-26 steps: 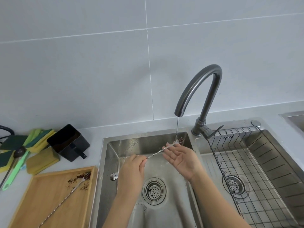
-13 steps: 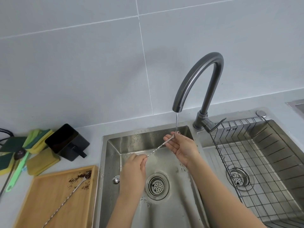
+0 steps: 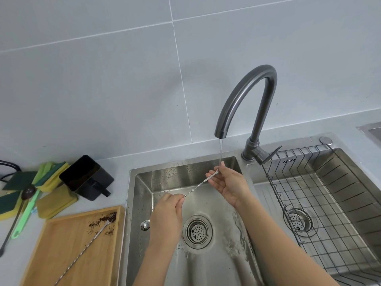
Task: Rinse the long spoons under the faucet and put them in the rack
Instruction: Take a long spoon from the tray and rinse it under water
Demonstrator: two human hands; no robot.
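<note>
A long twisted metal spoon (image 3: 198, 186) slants across the left sink basin (image 3: 144, 182). My left hand (image 3: 168, 211) grips its handle end. My right hand (image 3: 228, 182) pinches the bowl end between its fingertips, right under the thin stream of water from the dark grey faucet (image 3: 243, 100). A second long spoon (image 3: 86, 244), its bowl dirty with brown grounds, lies diagonally on the wooden tray (image 3: 59, 261) at the left. The wire rack (image 3: 321, 203) sits in the right basin with nothing in it.
A black square container (image 3: 86, 176) and yellow-green sponges (image 3: 51, 201) lie on the counter behind the tray, with a green-handled tool (image 3: 24, 213) beside them. Brown specks dot the left basin around the drain (image 3: 197, 231). A round metal object (image 3: 145, 225) lies left of the drain.
My right hand has closed from an open palm under the spoon's bowl to a fingertip pinch on it. The grounds that were on the bowl are gone. The camera has tilted.
</note>
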